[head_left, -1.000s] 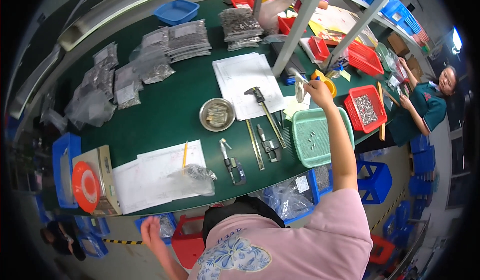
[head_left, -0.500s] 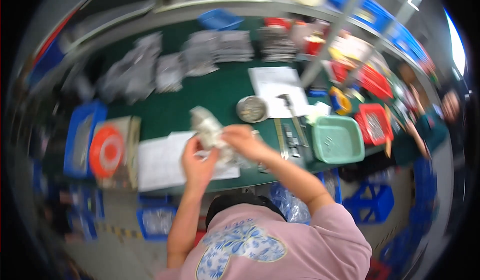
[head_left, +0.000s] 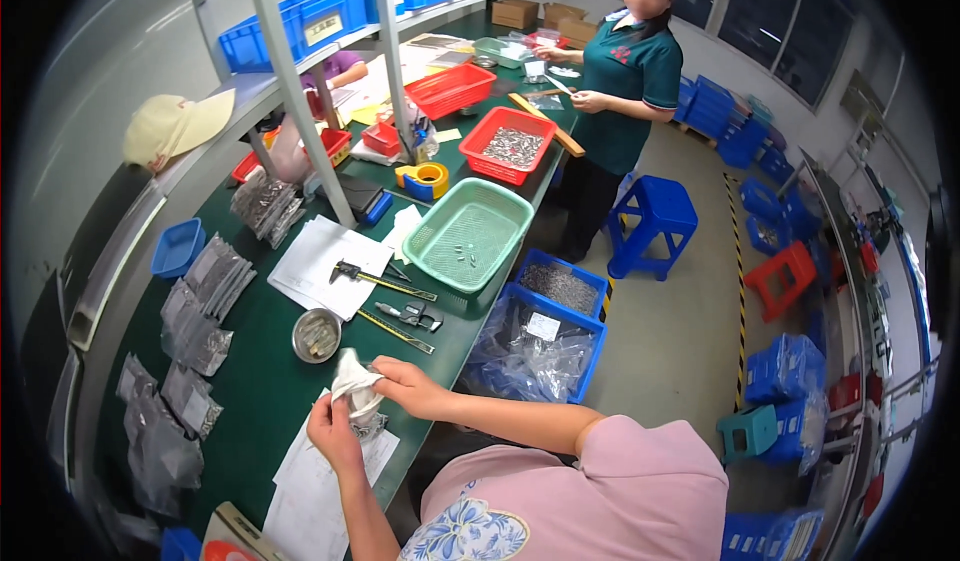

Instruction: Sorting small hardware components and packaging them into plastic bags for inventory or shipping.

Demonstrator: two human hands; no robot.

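A: In the head view, what has the left hand [head_left: 335,436] got?

B: It has its fingers around one side of a white cloth [head_left: 355,386]. The right hand [head_left: 408,389] pinches the other side.

A: Why two hands?

B: I think because cloth is floppy. With a hand on each side, it can't flop down.

A: Where is the cloth?

B: Up between the hands, over the near side of the green tabletop [head_left: 255,361]. The steel bowl [head_left: 317,336] is just past it. A clear bag [head_left: 372,429] peeks out under the hands. I can't tell if the cloth touches it.

A: Why is the bowl there?

B: Its round wall may stop the little pieces in it from rolling off.

A: And the baskets?

B: The green basket [head_left: 495,211] has a few metal bits. The red basket [head_left: 483,164] next to it has lots. Maybe two baskets keep the bits from mixing.

A: What about the tools?

B: The caliper [head_left: 346,272] lies partly on paper. The micrometer [head_left: 408,314] and the ruler [head_left: 397,332] are near it. Side by side like that, they look easy to grab.
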